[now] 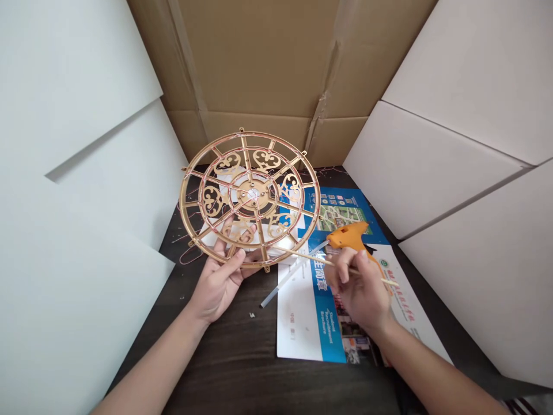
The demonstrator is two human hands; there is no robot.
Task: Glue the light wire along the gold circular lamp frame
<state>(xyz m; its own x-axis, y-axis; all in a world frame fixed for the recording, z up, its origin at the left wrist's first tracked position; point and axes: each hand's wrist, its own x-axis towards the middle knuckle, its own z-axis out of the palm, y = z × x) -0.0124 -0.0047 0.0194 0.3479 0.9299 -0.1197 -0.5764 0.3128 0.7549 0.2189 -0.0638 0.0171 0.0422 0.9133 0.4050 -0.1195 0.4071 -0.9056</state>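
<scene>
My left hand [218,282] grips the lower rim of a round gold openwork wheel frame [253,193], holding it up tilted, with scrollwork panels and thin copper wire along its spokes. My right hand [358,288] pinches a thin wooden stick [311,258], whose tip reaches toward the frame's lower edge. Just behind that hand, an orange hot glue gun [348,235] rests on a blue and white printed brochure [311,311]. Clear glue sticks [294,271] lie on the brochure near my hands, partly beneath the stick.
A dark wood-grain table [242,357] lies beneath everything, with a loop of copper wire [188,255] at the left. White boards [78,115] stand on the left and more white boards [458,173] on the right. A cardboard panel [259,63] closes off the back.
</scene>
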